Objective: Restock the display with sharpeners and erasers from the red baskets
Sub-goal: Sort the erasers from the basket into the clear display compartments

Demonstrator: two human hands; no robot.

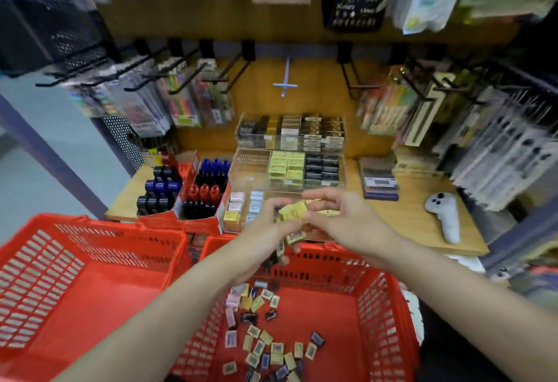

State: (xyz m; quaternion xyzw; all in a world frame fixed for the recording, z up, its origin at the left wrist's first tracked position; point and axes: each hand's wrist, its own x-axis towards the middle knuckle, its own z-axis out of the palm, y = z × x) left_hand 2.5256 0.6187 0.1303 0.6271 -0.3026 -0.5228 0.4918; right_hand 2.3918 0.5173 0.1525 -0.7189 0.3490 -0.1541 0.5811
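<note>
Both hands meet above the far rim of the right red basket (389, 315), just short of the clear tiered display (290, 170). The left hand (265, 230) is curled around a stack of small boxed items, some yellow and some dark; several show between its fingers and below its palm. The right hand (341, 215) has its fingers bent, pinching a yellow box (294, 211) at the top of that stack, thumb and forefinger closed on it. Motion blur prevents telling whether these boxes are erasers or sharpeners. Directly below the hands, the floor of the right red basket carries a loose scatter of small packets (265, 348) in yellow, pink, black and blue. To the left of the left forearm stands a second red basket (75, 264); no contents visible on its floor. Beyond the fingertips, the display's compartments hold rows of yellow, black and pale boxes. Left of the display, a red carton (193, 194) holds blue, red and black items. Well to the right of the right hand, a white handheld controller (444, 215) lies on the wooden shelf (416, 221).
</note>
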